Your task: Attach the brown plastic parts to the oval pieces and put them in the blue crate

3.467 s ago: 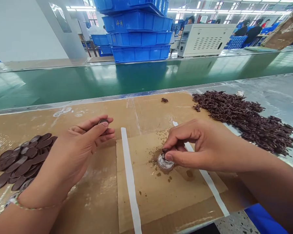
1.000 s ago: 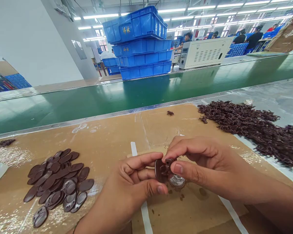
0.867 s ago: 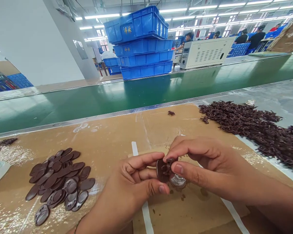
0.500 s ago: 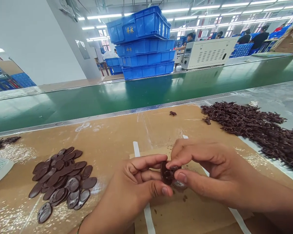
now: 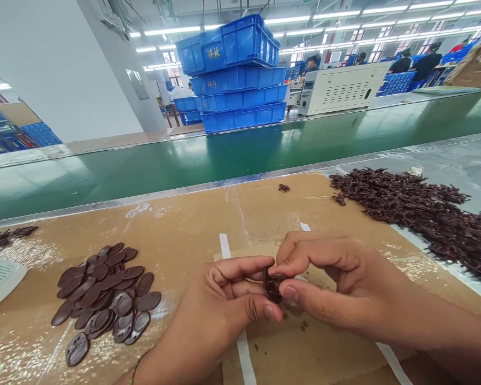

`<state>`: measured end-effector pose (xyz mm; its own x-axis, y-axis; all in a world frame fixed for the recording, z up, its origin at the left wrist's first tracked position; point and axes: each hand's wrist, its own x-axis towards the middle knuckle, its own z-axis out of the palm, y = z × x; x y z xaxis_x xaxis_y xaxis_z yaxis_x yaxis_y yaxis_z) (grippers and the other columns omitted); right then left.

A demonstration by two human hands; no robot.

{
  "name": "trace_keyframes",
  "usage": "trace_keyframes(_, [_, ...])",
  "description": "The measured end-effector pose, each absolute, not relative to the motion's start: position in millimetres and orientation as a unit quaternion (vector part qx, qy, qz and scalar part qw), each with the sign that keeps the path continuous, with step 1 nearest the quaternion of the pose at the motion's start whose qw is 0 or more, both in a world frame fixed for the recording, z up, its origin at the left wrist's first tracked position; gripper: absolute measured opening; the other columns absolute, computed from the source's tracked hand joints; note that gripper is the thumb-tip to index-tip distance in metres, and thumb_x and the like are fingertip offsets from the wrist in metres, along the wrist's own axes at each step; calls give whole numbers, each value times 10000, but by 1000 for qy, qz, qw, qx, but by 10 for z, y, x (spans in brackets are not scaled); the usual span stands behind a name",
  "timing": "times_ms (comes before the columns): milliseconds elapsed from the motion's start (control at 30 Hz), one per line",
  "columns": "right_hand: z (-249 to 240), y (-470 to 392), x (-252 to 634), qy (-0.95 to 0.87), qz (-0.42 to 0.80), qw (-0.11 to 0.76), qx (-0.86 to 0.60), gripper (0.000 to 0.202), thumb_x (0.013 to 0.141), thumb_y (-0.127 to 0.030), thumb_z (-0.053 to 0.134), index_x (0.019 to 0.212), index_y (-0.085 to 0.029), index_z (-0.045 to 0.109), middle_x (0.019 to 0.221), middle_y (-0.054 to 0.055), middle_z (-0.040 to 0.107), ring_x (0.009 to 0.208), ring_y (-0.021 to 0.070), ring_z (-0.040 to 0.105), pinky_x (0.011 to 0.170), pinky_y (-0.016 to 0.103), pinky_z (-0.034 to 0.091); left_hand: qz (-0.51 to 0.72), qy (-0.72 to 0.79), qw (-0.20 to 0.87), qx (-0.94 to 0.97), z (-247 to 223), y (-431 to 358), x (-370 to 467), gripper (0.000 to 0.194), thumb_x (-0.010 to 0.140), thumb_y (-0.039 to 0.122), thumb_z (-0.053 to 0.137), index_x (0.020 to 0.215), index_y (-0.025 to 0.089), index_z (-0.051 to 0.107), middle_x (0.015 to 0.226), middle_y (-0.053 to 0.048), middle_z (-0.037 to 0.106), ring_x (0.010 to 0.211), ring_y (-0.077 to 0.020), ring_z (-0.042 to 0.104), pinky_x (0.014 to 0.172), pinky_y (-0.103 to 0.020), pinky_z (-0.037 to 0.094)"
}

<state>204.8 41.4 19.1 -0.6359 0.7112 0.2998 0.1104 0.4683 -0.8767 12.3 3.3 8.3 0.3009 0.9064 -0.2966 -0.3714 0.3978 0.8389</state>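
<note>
Between its thumb and fingers my left hand [image 5: 232, 299] holds a dark brown oval piece [image 5: 271, 286] upright. My right hand [image 5: 328, 278] pinches a small dark part against the face of that piece; the fingertips hide most of the part. Behind the fingers a small clear round object [image 5: 300, 279] shows in part on the brown sheet. To the left lies a pile of dark brown oval pieces [image 5: 104, 289], some with holes and a shiny face.
A heap of thin dark brown parts [image 5: 417, 214] lies at the right. A green belt [image 5: 240, 155] runs behind the brown work surface [image 5: 184, 230]. Beyond it stand stacked blue crates [image 5: 240, 80] and a beige machine [image 5: 340, 88]. A white container [image 5: 2, 280] is at far left.
My right hand has moved slightly left, bringing the small part closer against the oval piece. My left hand has stayed nearly in place with its hold unchanged.
</note>
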Motion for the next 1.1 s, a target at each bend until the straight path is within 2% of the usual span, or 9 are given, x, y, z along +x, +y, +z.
trace_keyframes(100, [194, 415, 2026, -776, 462, 342, -260, 100, 878, -154, 660, 798, -182, 712, 773, -2, 683, 680, 96, 619, 648, 218, 477, 435, 402, 729, 343, 62, 29, 113, 322, 631, 95, 895, 923, 200, 809, 719, -12, 786, 648, -89, 696, 705, -156, 528])
trace_keyframes(200, [189, 425, 2004, -762, 494, 332, -253, 152, 904, -196, 647, 778, -177, 728, 757, 10, 701, 652, 96, 590, 616, 218, 462, 429, 409, 717, 367, 48, 23, 89, 291, 662, 100, 873, 928, 202, 814, 757, -21, 789, 693, -112, 696, 755, -185, 531])
trace_keyframes(333, [175, 440, 1994, -746, 523, 319, -264, 196, 915, -264, 641, 774, -173, 742, 748, 30, 708, 640, 111, 555, 599, 240, 459, 417, 416, 707, 392, 41, 25, 60, 363, 658, 95, 873, 988, 234, 814, 791, -15, 788, 742, -123, 694, 774, -185, 518])
trace_keyframes(500, [169, 439, 1987, -728, 527, 322, -297, 183, 862, -297, 678, 749, -164, 734, 720, 38, 684, 639, 129, 562, 553, 250, 436, 421, 410, 699, 406, 19, 24, 49, 325, 692, 150, 874, 991, 264, 812, 845, -12, 790, 782, -126, 696, 805, -201, 517])
trace_keyframes(700, [155, 444, 1990, -734, 524, 318, -293, 207, 874, -326, 677, 770, -167, 758, 695, 29, 646, 627, 122, 540, 518, 235, 411, 414, 419, 692, 416, 12, 33, 44, 332, 702, 189, 878, 1016, 269, 806, 848, -12, 784, 814, -137, 700, 816, -213, 517])
trace_keyframes(867, [133, 447, 1999, -745, 518, 313, -279, 263, 917, -361, 652, 774, -181, 780, 693, 30, 644, 650, 121, 542, 521, 228, 407, 417, 425, 694, 404, 10, 24, 44, 317, 677, 219, 897, 981, 250, 813, 809, -15, 783, 765, -120, 692, 787, -191, 518])
trace_keyframes(1100, [136, 445, 1985, -739, 507, 322, -304, 209, 877, -326, 674, 760, -179, 766, 690, 19, 636, 627, 119, 543, 527, 236, 403, 413, 426, 698, 401, 3, 11, 36, 316, 678, 196, 896, 979, 238, 812, 799, -8, 780, 732, -91, 674, 744, -154, 498])
